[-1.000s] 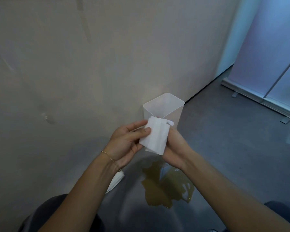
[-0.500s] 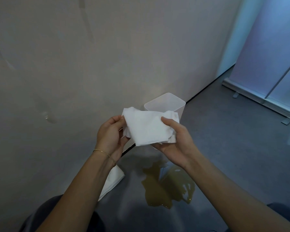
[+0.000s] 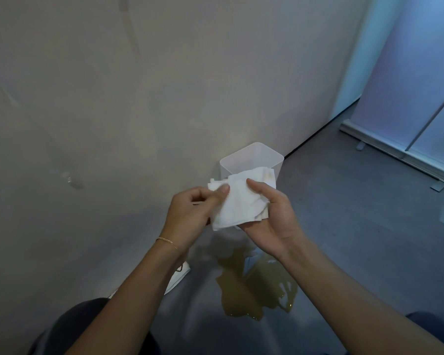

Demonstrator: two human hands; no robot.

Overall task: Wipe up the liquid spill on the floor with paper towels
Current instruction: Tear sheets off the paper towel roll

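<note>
A white paper towel [image 3: 241,202] hangs crumpled in the air between both hands, in front of the bin. My left hand [image 3: 190,216] pinches its left edge with thumb and fingers. My right hand [image 3: 269,219] cups it from below, thumb pressed on top. Below the hands, a yellow-brown liquid spill [image 3: 244,288] lies on the grey floor [image 3: 356,239], apart from the towel.
A translucent white plastic bin [image 3: 251,156] stands against the beige wall [image 3: 139,111]. Another white paper sheet [image 3: 178,278] lies on the floor by the wall, partly behind my left forearm. A banner stand base [image 3: 395,152] runs along the right. My dark-clothed knees fill the bottom corners.
The folded towel was spread open between both hands, then gathered into a looser, crumpled bunch. The hands came closer together again. The spill is unchanged.
</note>
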